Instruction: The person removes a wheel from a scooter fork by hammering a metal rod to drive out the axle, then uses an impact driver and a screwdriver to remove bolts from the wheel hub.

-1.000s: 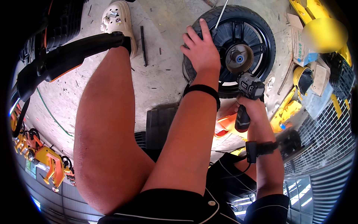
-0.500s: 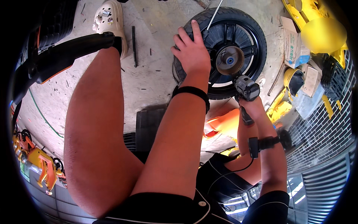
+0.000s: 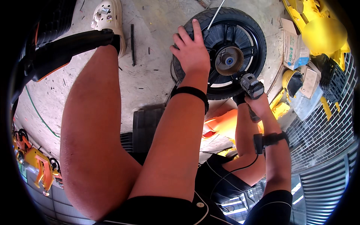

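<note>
A black spoked wheel with its tyre (image 3: 250, 28) lies flat on the floor ahead, its round metal hub (image 3: 229, 60) facing up. My left hand (image 3: 192, 50) rests on the tyre's left side, fingers spread. Close to those fingers, a thin metal rod (image 3: 216, 15) slants up from the rim. My right hand (image 3: 260, 104) grips a grey and black cordless power tool (image 3: 250, 85) by its handle. The tool's nose points at the near part of the rim; whether it touches anything there I cannot tell.
A black rod (image 3: 132, 45) lies on the floor near my shoe (image 3: 108, 17). To the right are a cardboard box (image 3: 292, 47), yellow parts (image 3: 289, 82) and a black crate (image 3: 333, 80). An orange part (image 3: 224, 123) sits below the wheel, beside a dark block (image 3: 146, 122).
My right hand and the power tool's handle have swung slightly to the right, with the nose still over the near rim. My left hand stays on the tyre. The whole view has shifted a little.
</note>
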`<action>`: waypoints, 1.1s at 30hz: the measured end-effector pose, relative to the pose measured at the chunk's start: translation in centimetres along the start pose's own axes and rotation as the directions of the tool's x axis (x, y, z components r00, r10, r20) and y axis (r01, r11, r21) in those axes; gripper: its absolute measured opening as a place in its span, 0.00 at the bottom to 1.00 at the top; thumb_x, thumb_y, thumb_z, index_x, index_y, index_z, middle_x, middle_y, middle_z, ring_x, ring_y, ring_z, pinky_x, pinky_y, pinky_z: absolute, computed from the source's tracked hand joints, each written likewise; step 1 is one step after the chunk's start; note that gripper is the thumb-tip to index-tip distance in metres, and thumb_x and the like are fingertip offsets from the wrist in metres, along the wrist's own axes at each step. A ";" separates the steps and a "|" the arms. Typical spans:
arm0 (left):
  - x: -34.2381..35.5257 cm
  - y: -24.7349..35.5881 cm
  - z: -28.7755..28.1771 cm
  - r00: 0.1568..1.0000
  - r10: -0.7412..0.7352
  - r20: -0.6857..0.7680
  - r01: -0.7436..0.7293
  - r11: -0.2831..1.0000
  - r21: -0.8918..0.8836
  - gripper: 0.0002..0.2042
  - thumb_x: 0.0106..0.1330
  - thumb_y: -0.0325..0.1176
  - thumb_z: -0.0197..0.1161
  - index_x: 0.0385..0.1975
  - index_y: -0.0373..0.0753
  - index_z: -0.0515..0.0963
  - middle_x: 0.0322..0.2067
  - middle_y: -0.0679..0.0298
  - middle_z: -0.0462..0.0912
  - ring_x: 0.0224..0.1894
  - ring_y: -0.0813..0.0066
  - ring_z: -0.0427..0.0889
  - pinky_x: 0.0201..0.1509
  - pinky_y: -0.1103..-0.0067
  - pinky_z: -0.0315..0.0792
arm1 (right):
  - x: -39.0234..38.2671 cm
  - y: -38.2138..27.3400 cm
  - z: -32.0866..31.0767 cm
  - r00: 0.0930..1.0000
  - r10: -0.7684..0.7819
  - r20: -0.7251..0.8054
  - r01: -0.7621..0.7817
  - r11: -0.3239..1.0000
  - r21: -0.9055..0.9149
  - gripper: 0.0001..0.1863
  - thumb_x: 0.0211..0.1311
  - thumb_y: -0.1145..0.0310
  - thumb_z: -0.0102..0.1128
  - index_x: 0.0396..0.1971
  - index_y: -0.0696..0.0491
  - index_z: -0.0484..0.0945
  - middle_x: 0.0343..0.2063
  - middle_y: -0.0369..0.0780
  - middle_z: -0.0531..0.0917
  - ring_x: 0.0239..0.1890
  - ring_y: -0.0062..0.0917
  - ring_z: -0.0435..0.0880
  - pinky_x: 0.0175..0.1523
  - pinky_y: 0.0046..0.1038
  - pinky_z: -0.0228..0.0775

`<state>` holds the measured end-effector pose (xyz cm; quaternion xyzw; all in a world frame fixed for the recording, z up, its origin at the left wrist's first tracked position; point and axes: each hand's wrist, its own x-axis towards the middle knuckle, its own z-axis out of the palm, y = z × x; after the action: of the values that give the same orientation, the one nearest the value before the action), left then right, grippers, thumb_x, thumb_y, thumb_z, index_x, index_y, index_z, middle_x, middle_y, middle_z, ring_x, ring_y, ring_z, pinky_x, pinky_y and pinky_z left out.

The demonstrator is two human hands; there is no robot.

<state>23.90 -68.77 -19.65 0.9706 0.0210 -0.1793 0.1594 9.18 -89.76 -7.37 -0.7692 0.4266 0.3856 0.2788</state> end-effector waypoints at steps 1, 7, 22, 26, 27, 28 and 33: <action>0.0 0.0 0.0 1.000 -0.002 0.003 0.002 1.000 0.005 0.47 0.56 0.26 0.65 0.76 0.53 0.47 0.69 0.47 0.54 0.68 0.44 0.58 0.62 0.50 0.60 | 0.3 0.1 -0.2 1.000 0.001 0.001 -0.001 1.000 -0.013 0.21 0.49 0.67 0.68 0.45 0.58 0.82 0.35 0.46 0.87 0.40 0.35 0.88 0.47 0.33 0.77; -0.2 0.0 0.0 1.000 0.003 -0.011 -0.003 1.000 -0.019 0.46 0.56 0.26 0.65 0.76 0.52 0.48 0.69 0.47 0.54 0.68 0.44 0.58 0.62 0.50 0.59 | 1.9 0.5 -1.3 0.998 0.044 0.035 -0.042 0.998 -0.056 0.18 0.51 0.66 0.66 0.42 0.58 0.83 0.30 0.45 0.87 0.35 0.33 0.88 0.43 0.33 0.77; 0.3 0.3 0.2 0.999 0.018 -0.028 -0.018 1.000 0.017 0.44 0.59 0.26 0.63 0.75 0.53 0.49 0.69 0.47 0.55 0.68 0.45 0.59 0.60 0.51 0.62 | 0.6 0.3 0.6 0.992 -0.116 0.059 0.098 0.964 0.247 0.11 0.56 0.73 0.61 0.39 0.58 0.80 0.26 0.39 0.83 0.27 0.23 0.82 0.36 0.29 0.75; 0.4 0.3 0.3 0.999 0.020 -0.037 -0.018 0.999 0.035 0.44 0.59 0.26 0.63 0.75 0.53 0.50 0.69 0.48 0.55 0.68 0.45 0.59 0.60 0.51 0.62 | -0.1 -0.2 1.1 0.990 -0.027 0.137 -0.025 0.930 0.367 0.09 0.55 0.74 0.61 0.36 0.58 0.80 0.26 0.39 0.83 0.28 0.23 0.82 0.36 0.28 0.75; 0.4 0.3 0.3 0.999 0.020 -0.038 -0.019 0.999 0.034 0.44 0.59 0.26 0.63 0.75 0.53 0.50 0.69 0.48 0.55 0.68 0.45 0.59 0.60 0.51 0.62 | -0.2 -0.4 1.2 0.982 0.001 0.189 -0.081 0.905 0.418 0.08 0.55 0.74 0.61 0.36 0.58 0.80 0.26 0.39 0.83 0.28 0.23 0.82 0.36 0.28 0.75; 0.3 0.3 0.3 0.999 0.021 -0.039 -0.019 0.999 0.033 0.44 0.59 0.26 0.63 0.75 0.53 0.49 0.69 0.48 0.55 0.68 0.46 0.59 0.60 0.51 0.62 | -0.4 -0.5 1.3 0.983 0.007 0.185 -0.084 0.908 0.411 0.08 0.55 0.74 0.61 0.35 0.58 0.79 0.25 0.39 0.83 0.28 0.23 0.83 0.35 0.28 0.75; 0.4 0.4 0.2 0.999 0.017 -0.027 -0.017 1.000 0.014 0.45 0.58 0.26 0.65 0.76 0.54 0.49 0.69 0.48 0.55 0.68 0.45 0.59 0.60 0.51 0.62 | -0.5 -0.9 0.6 0.985 0.103 0.139 -0.137 0.955 0.262 0.11 0.53 0.72 0.63 0.36 0.59 0.81 0.26 0.42 0.84 0.30 0.27 0.85 0.37 0.29 0.76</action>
<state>24.26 -69.23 -19.85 0.9742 0.0136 -0.1648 0.1539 9.62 -88.64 -7.17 -0.6712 0.5030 0.3867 0.3833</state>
